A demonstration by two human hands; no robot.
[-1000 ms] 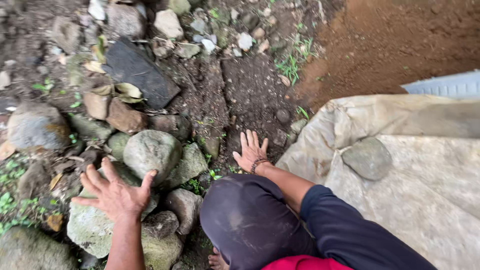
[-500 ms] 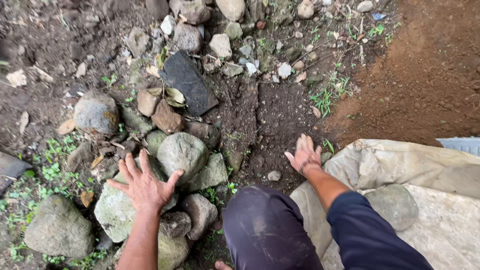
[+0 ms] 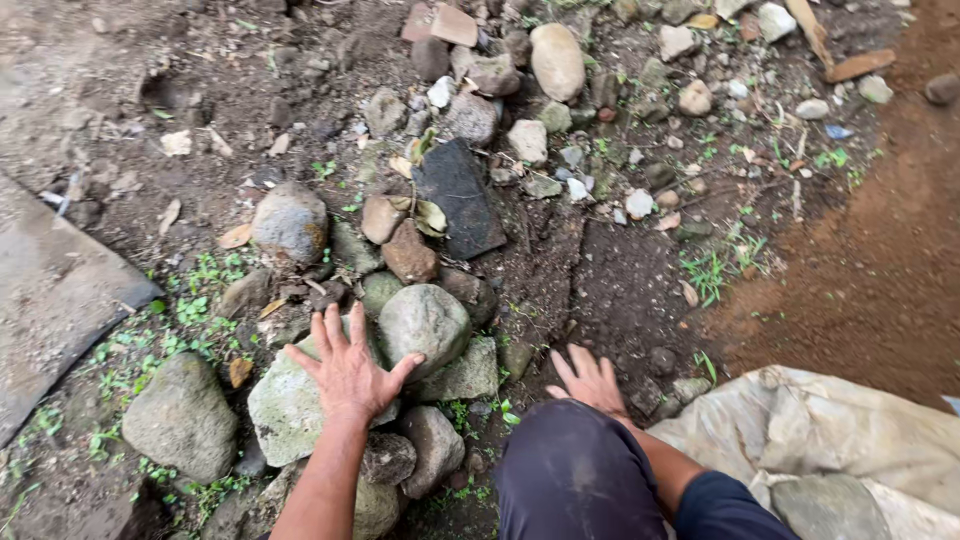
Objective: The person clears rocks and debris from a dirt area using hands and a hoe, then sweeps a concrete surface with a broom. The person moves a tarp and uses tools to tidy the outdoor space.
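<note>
left hand (image 3: 348, 370) spread flat on pale rock (image 3: 285, 400) (not gripping); right hand (image 3: 590, 380) splayed on soil

Outdoor plot, likely a garden or yard: bare soil (image 3: 610, 290), scattered stones (image 3: 425, 325), weeds (image 3: 190, 310), dead leaves (plus a sack (image 3: 830, 430) on the ground).

Navy sleeve, prob. dark trousers.

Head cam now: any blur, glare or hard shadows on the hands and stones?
Head view: soft, even daylight, no glare, no hard shadows. The left hand, flat on the pale mossy stone, is sharp. The right hand on the dark soil is also clear. Slight wide-angle bending shows toward the frame edges, and the dark trouser knee is close and a little soft.
</note>
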